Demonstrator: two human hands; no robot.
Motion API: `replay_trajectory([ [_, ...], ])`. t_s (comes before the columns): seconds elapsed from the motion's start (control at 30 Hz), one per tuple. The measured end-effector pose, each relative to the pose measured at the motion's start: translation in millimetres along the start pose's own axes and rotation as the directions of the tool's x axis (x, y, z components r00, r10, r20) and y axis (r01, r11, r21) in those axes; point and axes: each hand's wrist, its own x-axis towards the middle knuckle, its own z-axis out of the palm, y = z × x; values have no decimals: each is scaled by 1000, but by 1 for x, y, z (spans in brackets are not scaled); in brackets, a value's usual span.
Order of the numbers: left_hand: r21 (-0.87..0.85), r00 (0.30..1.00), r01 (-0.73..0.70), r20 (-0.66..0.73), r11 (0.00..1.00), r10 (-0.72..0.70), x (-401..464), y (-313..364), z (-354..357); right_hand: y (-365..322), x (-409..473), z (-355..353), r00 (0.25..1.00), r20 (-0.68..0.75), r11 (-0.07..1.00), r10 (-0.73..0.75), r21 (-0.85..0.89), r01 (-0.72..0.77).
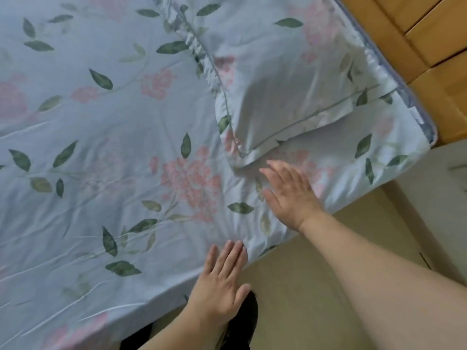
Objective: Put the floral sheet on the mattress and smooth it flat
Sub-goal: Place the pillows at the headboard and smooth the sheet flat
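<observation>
Head view, looking down across a bed corner. Floral sheet (106,137), pale blue with pink flower clusters and green leaves, spread over the mattress (427,122) and reaching its near edge and far right corner; fine creases across the lower left, deeper folds bunched between the two hands. Matching pillow (283,97), with ruffled border and grey piping, lying on the sheet toward the headboard side, its near corner just beyond the right fingertips. Left hand (222,281) flat on the sheet at the near mattress edge, palm down, fingers straight and close together, thumb off to the side; grip spread flat, pinching nothing. Right hand (290,193) also palm down near the mattress corner, fingers extended and slightly fanned, slightly blurred; grip spread, holding nothing; contact with the cloth hard to judge. Bare forearms entering from the bottom right. Wooden headboard (429,34) at upper right, beige floor (316,286) below the bed edge, dark clothing (242,322) at the bottom.
</observation>
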Motion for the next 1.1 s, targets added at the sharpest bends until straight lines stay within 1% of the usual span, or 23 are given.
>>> replay_trajectory([
  [0.07,21,997,-4,-76,1000,6,19,-23,-22,-21,36,-5,999,49,997,-1,83,-3],
  [0.1,23,987,76,-145,997,-72,36,-40,-36,-26,44,-1,993,110,986,32,156,-49],
  [0.13,-4,955,211,-214,977,-207,54,-62,-53,-27,45,9,982,181,975,62,200,-98],
  [0.17,-64,890,368,-264,928,-371,73,-86,-69,-23,37,23,963,256,971,90,193,-142],
  [0.2,-140,810,503,-268,853,-522,91,-110,-83,-13,21,34,940,319,973,119,149,-174],
  [0.23,-196,737,607,-224,770,-638,104,-129,-95,1,0,46,916,375,978,145,86,-190],
  [0.27,-219,678,676,-187,703,-710,117,-136,-100,21,-24,55,891,416,976,184,28,-215],
  [0.33,-234,611,734,-180,637,-771,141,-122,-94,60,-66,62,821,475,940,318,-44,-338],
  [0.37,-245,606,735,-180,632,-775,151,-101,-86,78,-83,64,759,509,900,406,-79,-428],
  [0.4,-231,647,706,-175,670,-742,155,-74,-77,91,-97,63,673,543,840,502,-120,-530],
  [0.47,-158,826,524,-146,837,-545,155,-18,-54,109,-115,54,459,547,628,700,-166,-760],
  [0.5,-121,906,396,-113,910,-409,151,6,-44,115,-119,49,402,512,541,759,-153,-827],
  [0.53,-68,961,265,-67,962,-270,147,22,-36,119,-119,42,417,471,527,777,-125,-840],
  [0.57,-27,989,146,7,989,-146,142,30,-35,118,-118,33,476,436,561,764,-84,-824],
  [0.6,19,995,44,90,999,-46,136,32,-34,114,-115,24,535,415,601,735,-36,-798],
  [0.67,85,960,-100,271,991,73,123,28,-47,98,-107,1,591,415,633,692,45,-773],
  [0.7,115,940,-151,325,982,106,117,24,-64,87,-102,-10,605,417,637,678,77,-767],
  [0.73,135,938,-176,323,975,125,113,19,-81,76,-95,-21,623,422,644,658,112,-757],
  [0.77,152,949,-168,293,974,118,108,15,-96,64,-88,-33,646,427,660,633,139,-738],
  [0.87,123,964,17,261,992,-49,95,11,-151,34,-76,-74,734,403,724,546,213,-656],
  [0.93,113,968,92,225,989,-116,91,14,-189,25,-74,-101,772,380,765,509,211,-608],
  [1.03,88,977,148,141,985,-160,102,19,-227,35,-66,-126,809,346,816,474,173,-552],
  [1.1,40,979,186,76,982,-189,118,27,-233,58,-60,-131,820,343,842,457,130,-524],
])
